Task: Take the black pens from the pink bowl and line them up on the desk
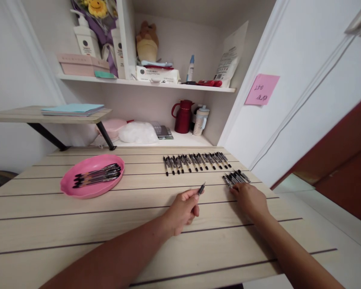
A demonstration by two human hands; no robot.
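Observation:
My left hand is closed around a black pen, whose tip sticks out past my fingers over the wooden table. To its right, my right hand rests palm down with its fingers on the near ends of a short row of black pens; the fingertips are hidden. Behind those lies a longer row of several black pens, side by side. At the left stands a pink dish holding several more pens.
A small raised shelf with blue papers stands at the back left. A red jug, a white cup and bagged items sit in the alcove behind. A white door with a pink note is on the right.

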